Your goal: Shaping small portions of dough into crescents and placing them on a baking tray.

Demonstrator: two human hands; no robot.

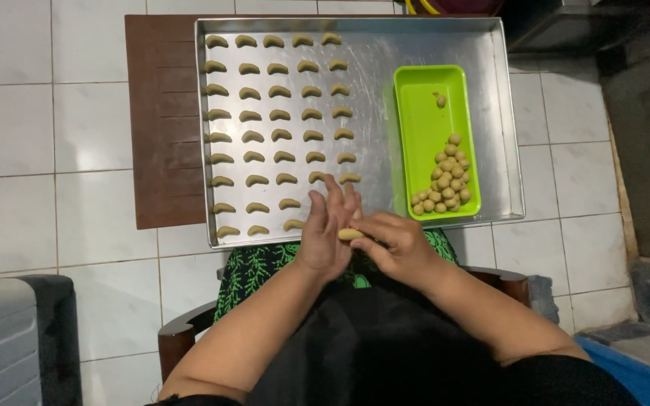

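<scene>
Bare forearms, no sleeves in view, black top, green leaf-print garment, perhaps a skirt
</scene>
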